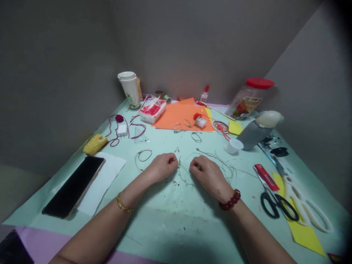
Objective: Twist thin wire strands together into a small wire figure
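My left hand point(165, 165) is closed in a pinch near the middle of the table. At its fingertips stands a short beaded piece of thin cord point(179, 163), from which fine strands run toward the right. My right hand point(207, 174) is also pinched closed, a small gap away, with a thin strand leading to its fingers. The exact grip points are too small to make out. Below the hands lie several tiny beads point(176, 183). A loose cord loop point(145, 155) rests left of my left hand, and more thin cords point(231, 172) lie behind my right hand.
At left are a phone point(74, 187), white paper point(106, 179) and yellow bundle point(95, 144). Behind stand a lidded cup point(129, 90), tissue pack point(153, 111) and orange paper point(176, 115). Black-handled scissors point(271, 201), white-handled scissors point(302, 205), a bottle point(253, 134) and jar point(247, 101) occupy the right.
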Motion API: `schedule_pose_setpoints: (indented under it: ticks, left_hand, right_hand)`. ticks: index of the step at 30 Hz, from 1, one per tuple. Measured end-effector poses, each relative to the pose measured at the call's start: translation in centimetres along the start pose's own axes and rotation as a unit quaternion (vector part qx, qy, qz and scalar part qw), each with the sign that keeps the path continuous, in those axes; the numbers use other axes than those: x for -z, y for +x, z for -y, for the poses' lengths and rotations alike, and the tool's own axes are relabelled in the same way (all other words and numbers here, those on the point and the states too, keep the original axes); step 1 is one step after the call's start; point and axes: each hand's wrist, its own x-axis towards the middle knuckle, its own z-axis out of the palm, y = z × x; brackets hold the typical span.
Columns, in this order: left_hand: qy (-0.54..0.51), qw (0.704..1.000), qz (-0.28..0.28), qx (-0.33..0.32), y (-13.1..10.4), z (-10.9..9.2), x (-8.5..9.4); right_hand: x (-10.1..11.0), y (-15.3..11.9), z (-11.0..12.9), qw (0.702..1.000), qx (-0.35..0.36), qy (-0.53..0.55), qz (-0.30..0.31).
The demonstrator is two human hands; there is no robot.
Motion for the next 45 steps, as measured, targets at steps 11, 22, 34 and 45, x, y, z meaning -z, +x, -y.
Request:
schedule_pose_setpoints:
  ticks: [11,22,34,45]
  left_hand:
    - [-0.153,0.984,0.077,0.049,0.2,-0.3,1.1]
    - [-0.315,0.932,0.139,0.117,0.1,-0.5,0.4]
    - [-0.282,0.946,0.136,0.078,-0.3,-0.2,-0.9]
    - [-0.330,0.926,0.150,0.103,0.2,0.2,1.0]
  right_hand:
    - [-0.5,0.9,-0.4,0.823,-0.214,0.499,0.169]
    - [-1.8,0.5,1.3,0.868,-0.207,0.440,0.098]
    - [-2.5,0.1,1.8,0.865,-0.208,0.448,0.095]
    - [-1.8,0.3,1.5,0.885,-0.233,0.384,0.121]
